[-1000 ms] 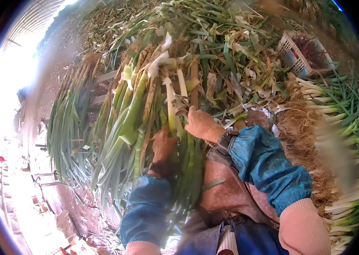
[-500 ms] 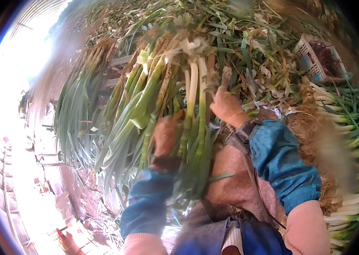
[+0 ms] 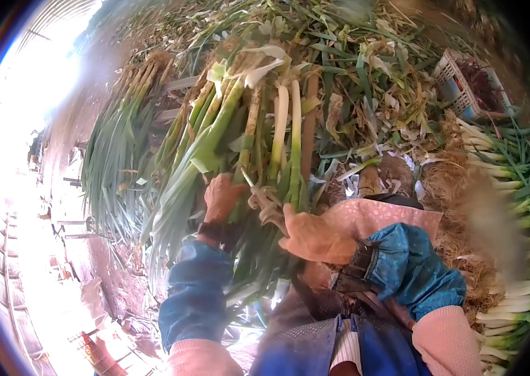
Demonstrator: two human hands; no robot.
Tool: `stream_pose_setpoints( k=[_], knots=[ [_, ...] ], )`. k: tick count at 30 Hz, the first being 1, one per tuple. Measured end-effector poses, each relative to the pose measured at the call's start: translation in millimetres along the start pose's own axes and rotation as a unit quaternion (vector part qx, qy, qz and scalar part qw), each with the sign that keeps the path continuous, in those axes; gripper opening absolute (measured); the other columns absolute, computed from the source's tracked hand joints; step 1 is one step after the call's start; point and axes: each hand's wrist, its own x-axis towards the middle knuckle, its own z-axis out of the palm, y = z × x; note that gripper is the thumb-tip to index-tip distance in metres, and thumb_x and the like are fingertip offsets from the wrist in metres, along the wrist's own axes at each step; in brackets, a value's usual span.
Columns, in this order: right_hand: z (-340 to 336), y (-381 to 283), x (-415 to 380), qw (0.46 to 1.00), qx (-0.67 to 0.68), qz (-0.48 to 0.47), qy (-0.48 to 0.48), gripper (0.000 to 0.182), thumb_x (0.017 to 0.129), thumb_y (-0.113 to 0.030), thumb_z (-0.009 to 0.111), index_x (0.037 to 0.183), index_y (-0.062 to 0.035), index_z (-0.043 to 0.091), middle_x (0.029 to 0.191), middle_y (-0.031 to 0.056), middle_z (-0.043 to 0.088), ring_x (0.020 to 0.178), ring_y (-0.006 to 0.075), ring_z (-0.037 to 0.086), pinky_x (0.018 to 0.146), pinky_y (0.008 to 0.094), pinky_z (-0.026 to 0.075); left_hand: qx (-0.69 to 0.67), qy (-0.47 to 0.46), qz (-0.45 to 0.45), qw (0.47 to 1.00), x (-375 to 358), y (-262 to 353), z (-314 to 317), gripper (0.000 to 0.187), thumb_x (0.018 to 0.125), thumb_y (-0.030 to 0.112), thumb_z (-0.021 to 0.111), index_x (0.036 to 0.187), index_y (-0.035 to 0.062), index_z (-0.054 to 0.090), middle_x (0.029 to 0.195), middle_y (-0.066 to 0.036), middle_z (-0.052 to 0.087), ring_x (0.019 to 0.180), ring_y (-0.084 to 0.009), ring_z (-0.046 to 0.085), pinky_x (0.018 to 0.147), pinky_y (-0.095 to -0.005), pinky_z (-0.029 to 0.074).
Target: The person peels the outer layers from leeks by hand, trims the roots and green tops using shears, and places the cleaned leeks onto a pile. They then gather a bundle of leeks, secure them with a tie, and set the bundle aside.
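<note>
My left hand (image 3: 221, 198) is closed around green leek leaves, low on the pile in front of me. To its right, my right hand (image 3: 318, 237) lies across the leaves with its fingers curled. A greyish, crumpled strip (image 3: 266, 203) with a thin pale tip sticks out from it; I cannot tell what this is. Just above stand two leeks with bare white shanks, one leek (image 3: 296, 119) beside another leek (image 3: 280, 122). Left of these, a thick green leek (image 3: 221, 122) has loose outer leaves. Pale peeled leaf pieces (image 3: 265, 69) hang over the root ends.
Cut leaves and trimmings (image 3: 378, 81) heap up at the back. Another bundle of leeks (image 3: 117, 144) lies at left. Cleaned leeks (image 3: 516, 213) are stacked at right, roots inward. A white plastic crate (image 3: 462, 94) stands at the back right.
My right hand has moved down and left, from beside the white shanks to the green leaves. My left hand has shifted slightly left. The white-shanked leeks now show more clearly.
</note>
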Motion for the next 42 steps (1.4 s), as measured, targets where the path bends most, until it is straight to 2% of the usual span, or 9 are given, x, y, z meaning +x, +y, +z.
stream_pose_setpoints(
  k=[5, 8, 16, 19, 21, 23, 26, 38, 42],
  knots=[
    [-8.1, 10.5, 4.1, 0.999, -0.005, 0.024, 0.045, 0.05, 0.073, -0.02, 0.065, 0.102, 0.0094, 0.037, 0.074, 0.0305, 0.058, 0.072, 0.0454, 0.059, 0.067, 0.0492, 0.049, 0.071, 0.029, 0.02, 0.997, 0.6, 15.6, -1.4, 0.032, 0.066, 0.029, 0.067, 0.084, 0.0027, 0.063, 0.086, -0.019, 0.063, 0.087, -0.0345, 0.06, 0.074, -0.0429, 0.047],
    [-3.0, -2.0, -15.5, 0.999, -0.012, 0.041, -0.023, 0.048, 0.072, -0.019, 0.065, 0.101, 0.0097, 0.038, 0.072, 0.0301, 0.058, 0.072, 0.0448, 0.06, 0.066, 0.0482, 0.049, 0.085, 0.017, 0.001, 0.996, -4.0, 18.3, -1.3, 0.035, 0.063, 0.031, 0.067, 0.085, 0.0027, 0.063, 0.083, -0.018, 0.064, 0.085, -0.0352, 0.061, 0.073, -0.0429, 0.047],
    [6.3, 9.6, 12.3, 0.997, -0.012, 0.0, 0.079, 0.047, 0.072, -0.015, 0.06, 0.101, 0.0142, 0.038, 0.071, 0.0318, 0.058, 0.071, 0.0444, 0.06, 0.068, 0.0475, 0.05, 0.086, 0.035, -0.001, 0.996, -49.9, 16.2, -17.8, 0.026, 0.065, 0.024, 0.065, 0.081, 0.003, 0.065, 0.083, -0.02, 0.064, 0.083, -0.0365, 0.062, 0.071, -0.0434, 0.048],
    [3.3, -2.0, 0.4, 0.999, -0.036, 0.011, 0.024, 0.056, 0.071, -0.016, 0.057, 0.11, 0.0199, 0.039, 0.073, 0.0266, 0.061, 0.073, 0.0399, 0.063, 0.067, 0.0449, 0.051, 0.062, -0.02, -0.007, 0.998, -49.7, 7.8, -16.9, 0.028, 0.065, 0.023, 0.064, 0.084, 0.0036, 0.066, 0.085, -0.02, 0.064, 0.084, -0.0362, 0.061, 0.072, -0.0437, 0.048],
    [15.0, 13.8, 16.5, 0.98, -0.093, -0.091, 0.15, 0.054, 0.072, -0.016, 0.056, 0.109, 0.0201, 0.04, 0.073, 0.0267, 0.061, 0.073, 0.0385, 0.063, 0.068, 0.0439, 0.051, 0.019, -0.044, -0.019, 0.999, -56.2, 3.4, -12.8, 0.029, 0.065, 0.024, 0.064, 0.085, 0.0035, 0.066, 0.085, -0.02, 0.064, 0.084, -0.036, 0.062, 0.073, -0.0438, 0.048],
    [17.3, 24.9, 32.9, 0.975, -0.099, -0.078, 0.181, 0.051, 0.073, -0.016, 0.055, 0.107, 0.0199, 0.042, 0.074, 0.0265, 0.062, 0.074, 0.0375, 0.064, 0.068, 0.0432, 0.051, -0.034, -0.06, -0.024, 0.997, -66.7, -0.7, -9.0, 0.031, 0.066, 0.027, 0.063, 0.085, 0.0023, 0.066, 0.083, -0.02, 0.063, 0.082, -0.0356, 0.061, 0.071, -0.0425, 0.047],
    [-0.6, 19.4, 58.5, 0.99, -0.064, 0.036, 0.118, 0.045, 0.072, -0.014, 0.055, 0.102, 0.0176, 0.044, 0.075, 0.0271, 0.061, 0.074, 0.0387, 0.063, 0.068, 0.0444, 0.051, -0.145, -0.102, -0.023, 0.984, -80.8, -5.2, -3.3, 0.035, 0.066, 0.03, 0.065, 0.085, 0.001, 0.065, 0.08, -0.021, 0.063, 0.079, -0.0363, 0.061, 0.069, -0.0413, 0.047],
    [-4.7, 34.5, 60.6, 0.985, -0.097, 0.011, 0.142, 0.04, 0.072, -0.014, 0.055, 0.099, 0.0121, 0.042, 0.073, 0.029, 0.06, 0.071, 0.0427, 0.062, 0.066, 0.0464, 0.051, -0.265, -0.072, -0.024, 0.961, -110.3, 15.1, 45.3, 0.033, 0.065, 0.027, 0.063, 0.086, 0.0013, 0.064, 0.068, -0.019, 0.062, 0.068, -0.0319, 0.062, 0.064, -0.0411, 0.047],
    [-11.0, 45.0, 53.8, 0.988, -0.109, 0.003, 0.11, 0.033, 0.075, -0.014, 0.053, 0.095, 0.0103, 0.042, 0.072, 0.0284, 0.06, 0.07, 0.0421, 0.062, 0.062, 0.0458, 0.052, -0.226, -0.021, 0.061, 0.972, -96.1, 39.8, 58.6, 0.033, 0.068, 0.031, 0.065, 0.082, 0.0016, 0.062, 0.072, -0.019, 0.061, 0.069, -0.0346, 0.06, 0.062, -0.0432, 0.045]
  ],
)
